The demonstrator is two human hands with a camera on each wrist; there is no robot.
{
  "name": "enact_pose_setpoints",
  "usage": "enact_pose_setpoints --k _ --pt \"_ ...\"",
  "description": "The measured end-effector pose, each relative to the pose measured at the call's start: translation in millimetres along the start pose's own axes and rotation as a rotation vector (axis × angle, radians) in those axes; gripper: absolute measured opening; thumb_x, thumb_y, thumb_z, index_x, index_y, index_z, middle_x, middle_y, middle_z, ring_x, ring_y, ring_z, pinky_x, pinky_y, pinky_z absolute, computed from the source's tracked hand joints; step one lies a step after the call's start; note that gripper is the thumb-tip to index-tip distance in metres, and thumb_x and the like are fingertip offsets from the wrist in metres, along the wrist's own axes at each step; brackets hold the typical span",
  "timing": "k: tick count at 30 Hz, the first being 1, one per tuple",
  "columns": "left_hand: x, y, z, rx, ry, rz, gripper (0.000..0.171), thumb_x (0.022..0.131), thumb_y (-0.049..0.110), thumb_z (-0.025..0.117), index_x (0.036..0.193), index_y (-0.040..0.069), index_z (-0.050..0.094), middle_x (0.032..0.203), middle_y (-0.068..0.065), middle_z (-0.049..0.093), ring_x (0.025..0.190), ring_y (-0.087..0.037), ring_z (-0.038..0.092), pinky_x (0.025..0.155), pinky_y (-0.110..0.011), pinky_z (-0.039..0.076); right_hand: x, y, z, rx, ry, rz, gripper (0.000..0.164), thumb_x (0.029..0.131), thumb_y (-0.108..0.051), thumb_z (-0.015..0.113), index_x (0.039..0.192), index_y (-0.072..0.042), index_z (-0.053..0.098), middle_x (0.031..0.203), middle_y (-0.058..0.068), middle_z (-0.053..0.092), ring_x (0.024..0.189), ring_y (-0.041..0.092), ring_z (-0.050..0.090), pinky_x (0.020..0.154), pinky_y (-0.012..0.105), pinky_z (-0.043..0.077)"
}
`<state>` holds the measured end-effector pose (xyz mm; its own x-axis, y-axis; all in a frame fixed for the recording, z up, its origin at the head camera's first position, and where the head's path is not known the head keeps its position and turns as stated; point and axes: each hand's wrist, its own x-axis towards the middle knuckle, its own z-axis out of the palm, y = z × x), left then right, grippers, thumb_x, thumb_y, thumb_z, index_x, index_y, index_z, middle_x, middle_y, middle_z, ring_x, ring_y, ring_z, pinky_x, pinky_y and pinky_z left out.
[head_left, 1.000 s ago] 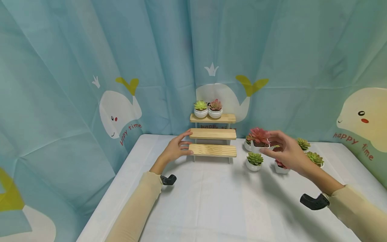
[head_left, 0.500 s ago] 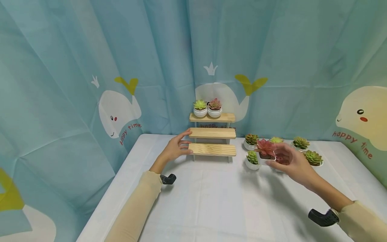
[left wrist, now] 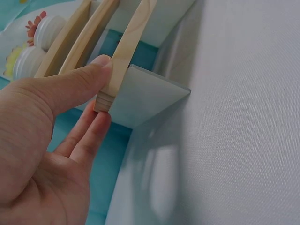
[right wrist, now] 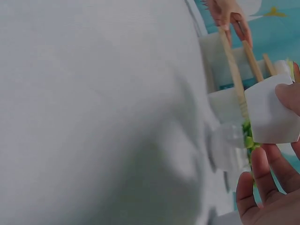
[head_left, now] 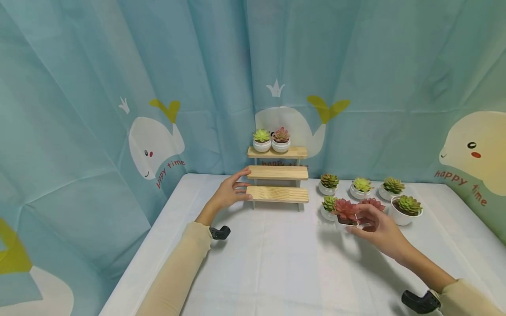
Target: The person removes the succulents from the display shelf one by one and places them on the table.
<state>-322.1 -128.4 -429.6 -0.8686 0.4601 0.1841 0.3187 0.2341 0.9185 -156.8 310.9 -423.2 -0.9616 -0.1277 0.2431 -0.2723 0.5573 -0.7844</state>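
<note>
My right hand (head_left: 382,230) holds a red succulent (head_left: 346,210) in a white angular pot (right wrist: 272,110), thumb on one side and fingers on the other. The pot appears raised off the table in the right wrist view. My left hand (head_left: 226,193) grips the left end of a three-tier wooden shelf stand (head_left: 278,173); its thumb lies on the lowest plank (left wrist: 127,56), with fingertips against that plank's end. On the top tier, a light green succulent (head_left: 261,140) and a pink succulent (head_left: 281,139) stand side by side in round white pots.
Right of the stand are several potted succulents: a dark green one (head_left: 328,184), a yellow-green one (head_left: 361,188), a green one (head_left: 392,188) and a larger one (head_left: 406,210). A green one (head_left: 328,208) and a pink one (head_left: 373,203) are partly hidden. A curtain (head_left: 221,87) hangs behind.
My right hand has brought the red succulent lower and nearer to me, uncovering the pots behind. My left hand stays on the stand.
</note>
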Motion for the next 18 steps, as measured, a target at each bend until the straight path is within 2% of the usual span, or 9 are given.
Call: enact_pose_setpoints --k 4,8,12,18 --pt "0.3 0.5 -0.3 0.004 0.001 0.006 0.086 0.084 -0.008 0.081 0.157 0.014 0.042 0.169 0.007 0.025 0.133 -0.033 0.055 0.105 -0.042 0.054 -3.8 7.0 8.0 0.057 -0.023 0.003 0.046 0.089 -0.013 0.083 0.127 -0.005 0.058 0.113 -0.003 0.063 0.099 0.000 0.063 0.080 0.018 0.058" --pt "0.6 0.3 -0.7 0.006 0.006 0.002 0.085 0.084 -0.007 0.081 0.157 0.014 0.043 0.169 0.008 0.024 0.133 -0.032 0.055 0.105 -0.040 0.055 -6.9 11.6 15.1 0.095 -0.050 0.016 0.048 0.089 -0.013 0.083 0.129 -0.003 0.058 0.113 0.002 0.064 0.095 0.006 0.065 0.078 0.022 0.060" --pt "0.6 -0.6 -0.6 0.005 0.006 -0.004 0.084 0.085 -0.007 0.080 0.157 0.015 0.043 0.169 0.009 0.025 0.133 -0.031 0.056 0.104 -0.038 0.055 -8.8 14.9 20.4 0.093 -0.068 0.028 0.048 0.089 -0.015 0.083 0.128 -0.003 0.058 0.113 0.008 0.064 0.093 0.008 0.067 0.075 0.025 0.060" --pt "-0.1 1.0 0.1 0.006 0.006 -0.001 0.084 0.085 -0.007 0.080 0.157 0.013 0.043 0.169 0.008 0.025 0.133 -0.031 0.056 0.105 -0.038 0.055 -10.4 17.4 26.1 0.062 -0.065 -0.008 0.043 0.087 -0.013 0.085 0.121 -0.004 0.060 0.111 0.006 0.064 0.090 0.008 0.066 0.074 0.024 0.060"
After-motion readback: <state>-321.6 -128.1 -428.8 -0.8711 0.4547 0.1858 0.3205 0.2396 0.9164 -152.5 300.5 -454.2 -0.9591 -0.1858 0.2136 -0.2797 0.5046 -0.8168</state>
